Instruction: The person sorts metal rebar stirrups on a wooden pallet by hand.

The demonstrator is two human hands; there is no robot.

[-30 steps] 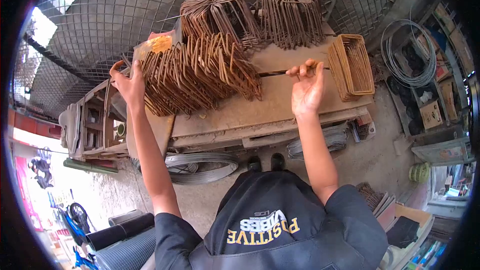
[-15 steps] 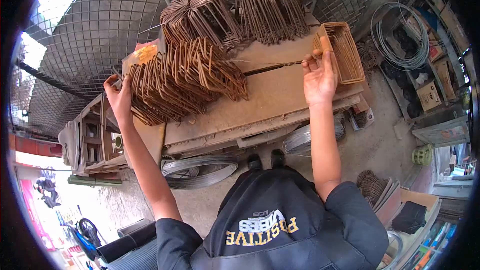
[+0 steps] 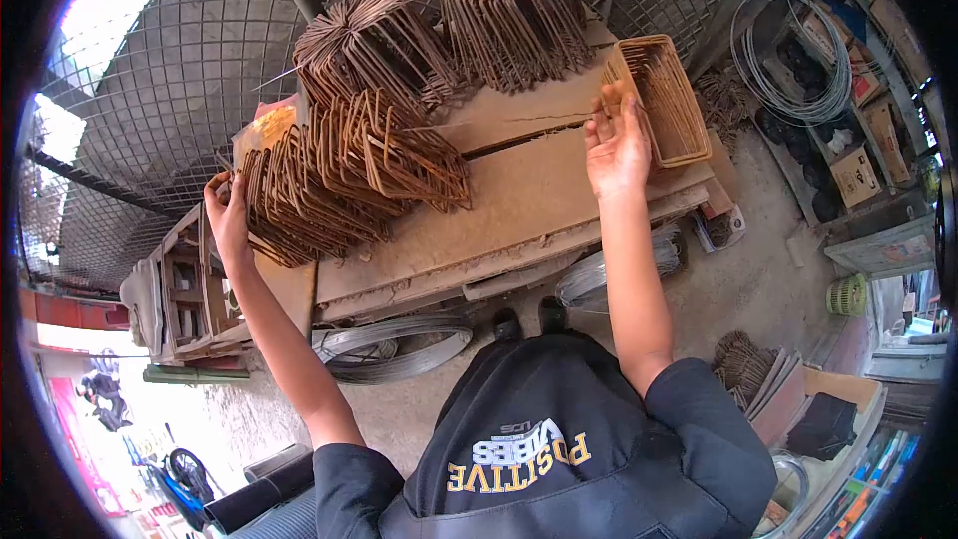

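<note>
A row of rusty bent-steel stirrups [image 3: 344, 165] leans along the left of the wooden bench. At its left end is my left hand [image 3: 230, 220], thumb and fingers curled at the outermost stirrup; what lies between the fingertips is too small to make out. A thin wire [image 3: 529, 120] stretches from the row across the bench to my right hand [image 3: 621, 155]. That hand is palm up, its fingers bent in around the wire's end. Just beside it stands a stack of rectangular stirrups [image 3: 691, 155], lighter brown.
Two round bundles of stirrups, a left one [image 3: 374, 30] and a right one [image 3: 514, 0], stand at the back against wire mesh [image 3: 200, 30]. Wire coils [image 3: 399, 349] lie under the bench's front edge [image 3: 399, 299]. Shelves with another coil [image 3: 793, 60] are at right.
The view has shifted, so the bench and stirrups sit slightly further left. The fingers of my right hand have bent and turned slightly; the wire still spans the gap.
</note>
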